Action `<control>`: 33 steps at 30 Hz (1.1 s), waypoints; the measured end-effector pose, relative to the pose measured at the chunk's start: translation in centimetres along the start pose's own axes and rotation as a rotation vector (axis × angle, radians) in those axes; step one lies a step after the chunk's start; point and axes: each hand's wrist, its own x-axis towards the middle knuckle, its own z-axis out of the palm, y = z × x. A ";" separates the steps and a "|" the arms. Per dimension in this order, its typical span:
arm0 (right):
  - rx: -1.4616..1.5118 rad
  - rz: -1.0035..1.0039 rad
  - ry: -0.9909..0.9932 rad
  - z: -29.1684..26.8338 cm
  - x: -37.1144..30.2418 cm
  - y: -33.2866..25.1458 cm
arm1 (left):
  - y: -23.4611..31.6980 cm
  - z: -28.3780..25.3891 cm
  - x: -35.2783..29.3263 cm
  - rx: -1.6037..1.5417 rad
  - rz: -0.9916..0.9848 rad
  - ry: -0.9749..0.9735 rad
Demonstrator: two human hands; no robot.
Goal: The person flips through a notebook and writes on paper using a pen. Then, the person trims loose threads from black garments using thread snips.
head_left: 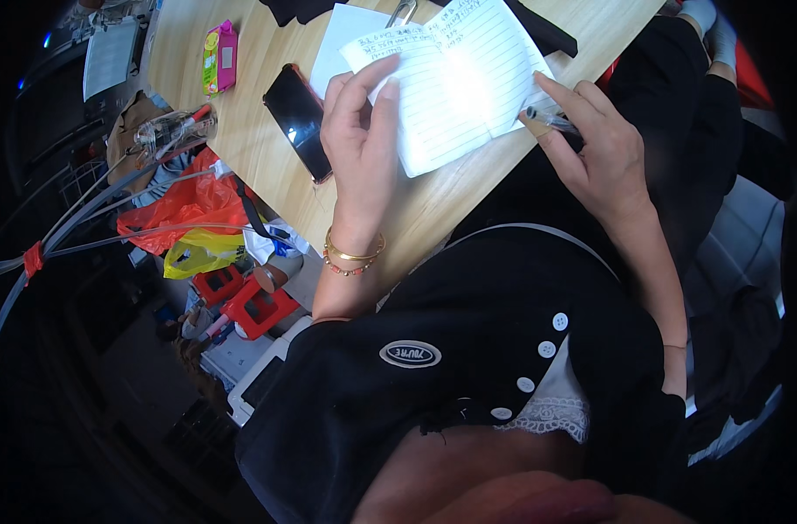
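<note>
Left forearm comes up almost straight, a gold bangle (364, 256) and a beaded bracelet (350, 271) at the wrist; left hand (361, 144) at the notebook's left side, back of the hand partly toward the viewer, fingers bent, forefinger and thumb angled over the page with a small gap between them. Whether that grip also pinches the page edge, cannot tell: the other fingers are hidden. Right forearm rises along the right side, elbow bent, wrist turned inward; right hand (595, 148) mostly past the counter's near edge, over the dark clothing, forefinger stretched to the notebook's right edge. Right grip closed on a pen (551, 120), which slants between thumb and fingers. Notebook (429, 144) lies open and askew on the wooden counter (259, 44), between the hands, lined pages, handwriting along the top; glare whitens its middle, and the left hand covers part of the left edge. White sheet (333, 42) partly under it; metal clip (404, 12) above. Phone (295, 122) just left of the left hand, screen dark with a bright reflection. Pink-and-green carton (220, 58) farther left, well apart from the hands. Dark strip (542, 28) beyond the notebook, upper right. Below the counter's left side: red bag (185, 205), yellow bag (202, 253), red stool (259, 307).
</note>
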 end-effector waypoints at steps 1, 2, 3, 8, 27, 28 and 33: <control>0.136 0.056 -0.006 -0.1 0.1 0.0 | 0.4 0.2 0.0 0.000 -0.001 0.001; 0.273 0.112 -0.013 -0.2 0.2 -0.1 | 1.1 0.7 -0.1 -0.210 -0.104 0.040; 0.273 0.111 -0.014 0.0 0.2 0.0 | 1.5 1.0 -0.1 -0.420 -0.206 0.079; 0.393 0.123 0.122 -0.8 0.7 -0.8 | 1.2 0.8 -0.2 -0.480 -0.238 0.132; 0.456 -0.014 -0.230 1.8 0.4 -3.4 | 1.3 1.5 -0.1 -0.504 -0.284 0.062; 0.490 0.013 -0.259 1.9 0.5 -3.2 | 1.2 1.5 -0.1 -0.505 -0.283 0.061; 0.651 0.128 -0.290 2.5 0.8 -2.8 | 0.8 1.6 -0.2 -0.509 -0.303 0.048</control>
